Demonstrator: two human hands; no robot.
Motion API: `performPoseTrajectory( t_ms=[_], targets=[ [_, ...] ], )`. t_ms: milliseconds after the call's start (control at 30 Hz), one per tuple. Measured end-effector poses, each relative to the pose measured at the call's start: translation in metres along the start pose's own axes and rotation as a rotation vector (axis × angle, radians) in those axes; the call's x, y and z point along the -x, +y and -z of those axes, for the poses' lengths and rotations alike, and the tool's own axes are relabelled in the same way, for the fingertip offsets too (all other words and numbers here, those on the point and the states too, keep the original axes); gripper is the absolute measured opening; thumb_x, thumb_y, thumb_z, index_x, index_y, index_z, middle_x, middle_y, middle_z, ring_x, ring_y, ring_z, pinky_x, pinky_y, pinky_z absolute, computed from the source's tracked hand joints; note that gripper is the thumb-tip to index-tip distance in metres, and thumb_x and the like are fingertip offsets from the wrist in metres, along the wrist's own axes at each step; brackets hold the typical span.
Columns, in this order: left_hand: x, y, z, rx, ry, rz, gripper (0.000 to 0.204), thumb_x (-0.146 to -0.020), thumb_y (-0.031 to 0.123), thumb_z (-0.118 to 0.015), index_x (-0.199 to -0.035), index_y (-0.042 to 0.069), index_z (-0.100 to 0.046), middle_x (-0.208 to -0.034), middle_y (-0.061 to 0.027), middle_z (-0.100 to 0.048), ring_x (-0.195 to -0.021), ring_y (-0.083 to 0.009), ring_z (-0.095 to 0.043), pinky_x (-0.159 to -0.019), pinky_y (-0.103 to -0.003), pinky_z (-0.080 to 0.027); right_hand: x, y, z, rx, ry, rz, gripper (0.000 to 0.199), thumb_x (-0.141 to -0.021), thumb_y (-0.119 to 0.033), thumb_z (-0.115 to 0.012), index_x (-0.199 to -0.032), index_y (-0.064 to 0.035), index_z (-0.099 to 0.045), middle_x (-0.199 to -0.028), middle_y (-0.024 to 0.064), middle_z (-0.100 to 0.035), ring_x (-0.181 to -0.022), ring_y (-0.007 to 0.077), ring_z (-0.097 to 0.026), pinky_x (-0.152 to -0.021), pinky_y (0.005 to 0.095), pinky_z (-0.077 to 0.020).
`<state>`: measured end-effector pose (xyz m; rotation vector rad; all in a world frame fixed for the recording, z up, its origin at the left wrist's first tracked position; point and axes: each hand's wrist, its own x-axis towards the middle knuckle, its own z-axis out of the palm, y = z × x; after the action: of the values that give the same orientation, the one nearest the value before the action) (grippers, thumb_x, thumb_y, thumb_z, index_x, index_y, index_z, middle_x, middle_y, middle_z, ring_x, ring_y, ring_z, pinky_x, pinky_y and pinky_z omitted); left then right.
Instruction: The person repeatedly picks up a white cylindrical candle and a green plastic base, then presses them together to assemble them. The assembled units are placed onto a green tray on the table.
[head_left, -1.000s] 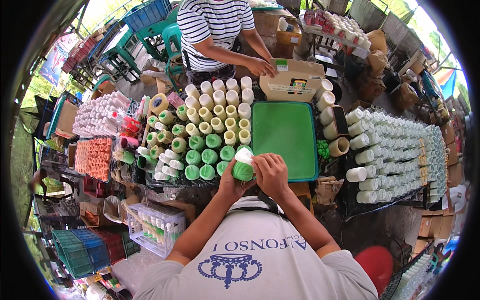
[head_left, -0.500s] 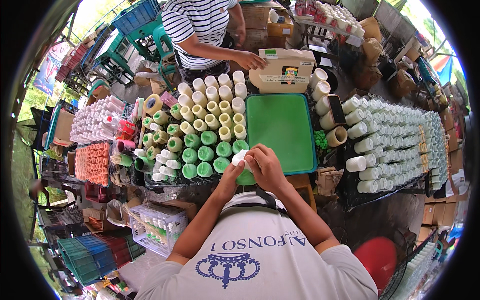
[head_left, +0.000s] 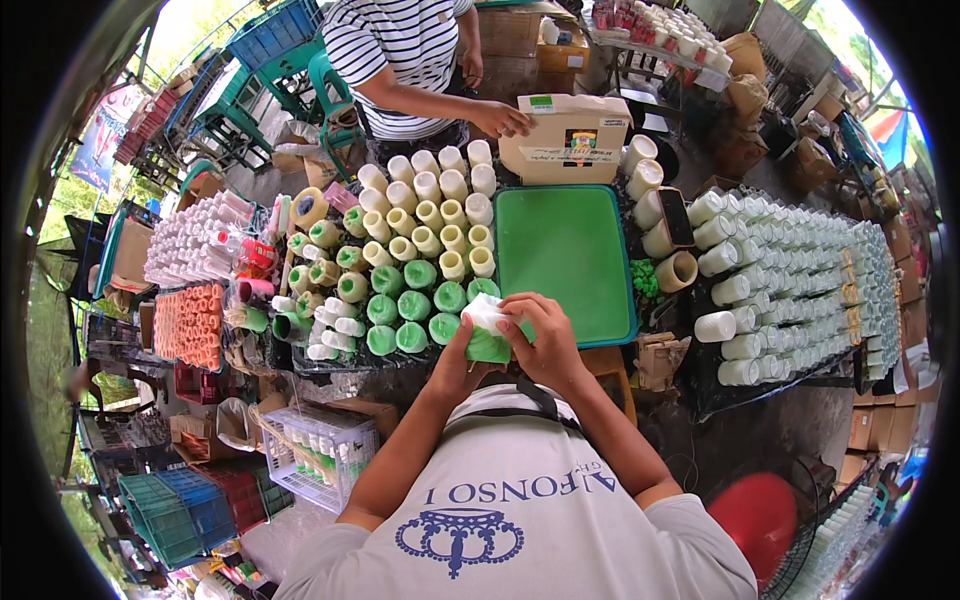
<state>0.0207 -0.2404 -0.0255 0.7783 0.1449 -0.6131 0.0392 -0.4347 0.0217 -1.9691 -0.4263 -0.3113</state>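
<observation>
Between my hands, just in front of the table edge, is a green-and-white cylinder, pale and crinkled at the top and green below; it looks like a candle. My left hand is wrapped around its left side, fingers partly hidden beneath it. Against its upper right side press the fingers and thumb of my right hand. Rows of green-topped cylinders stand just beyond my left hand, with cream hollow cylinders behind them. A green tray lies beyond my right hand.
Across the table, a person in a striped shirt has a hand at a cardboard box. White cups crowd the right table; a phone rests on cylinders. Orange pieces stand left. A white crate sits below left.
The cylinder between my hands has tilted and now shows its green side. My right fingers have spread over its top. The other person's hand has come to the box edge.
</observation>
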Motion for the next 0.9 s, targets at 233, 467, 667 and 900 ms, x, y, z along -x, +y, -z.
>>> performPoseTrajectory(
  t_ms=[233, 467, 667, 900],
  targets=[
    [0.0, -0.005, -0.003, -0.063, 0.007, -0.044, 0.071, -0.107, 0.07, -0.046, -0.148, 0.013, -0.052, -0.126, -0.0066, -0.069, -0.107, -0.0213, -0.069, -0.084, -0.038, -0.057, 0.003, 0.004, -0.004, 0.017, 0.082, 0.043, 0.011, -0.1, -0.012, -0.07, -0.105, -0.0025, -0.069, -0.104, 0.0144, -0.075, -0.099, 0.0371, -0.07, -0.092, 0.0455, -0.0508],
    [0.001, -0.001, -0.006, -0.028, 0.017, -0.054, 0.072, -0.106, 0.07, -0.048, -0.149, 0.012, -0.051, -0.128, -0.008, -0.069, -0.11, -0.0231, -0.069, -0.086, -0.039, -0.057, -0.003, 0.002, -0.004, -0.004, 0.124, 0.105, 0.011, -0.099, -0.011, -0.071, -0.104, -0.0023, -0.068, -0.099, 0.0141, -0.074, -0.093, 0.0377, -0.07, -0.09, 0.0461, -0.0508],
    [-0.002, -0.003, 0.001, 0.019, 0.04, -0.046, 0.071, -0.108, 0.068, -0.047, -0.151, 0.011, -0.05, -0.132, -0.0098, -0.068, -0.113, -0.0249, -0.068, -0.089, -0.041, -0.056, -0.004, 0.0, -0.003, -0.021, 0.096, 0.102, 0.013, -0.098, -0.011, -0.072, -0.106, -0.0025, -0.068, -0.101, 0.0142, -0.074, -0.094, 0.0375, -0.07, -0.091, 0.0459, -0.0511],
    [0.007, 0.0, 0.001, -0.091, 0.058, -0.091, 0.062, -0.112, 0.053, -0.05, -0.152, 0.006, -0.051, -0.135, -0.0068, -0.066, -0.118, -0.0191, -0.066, -0.095, -0.036, -0.055, -0.005, -0.01, 0.004, -0.036, 0.029, 0.104, 0.047, -0.091, -0.023, -0.082, -0.128, -0.0029, -0.061, -0.127, 0.0188, -0.069, -0.119, 0.041, -0.066, -0.105, 0.0485, -0.0498]
  ],
)
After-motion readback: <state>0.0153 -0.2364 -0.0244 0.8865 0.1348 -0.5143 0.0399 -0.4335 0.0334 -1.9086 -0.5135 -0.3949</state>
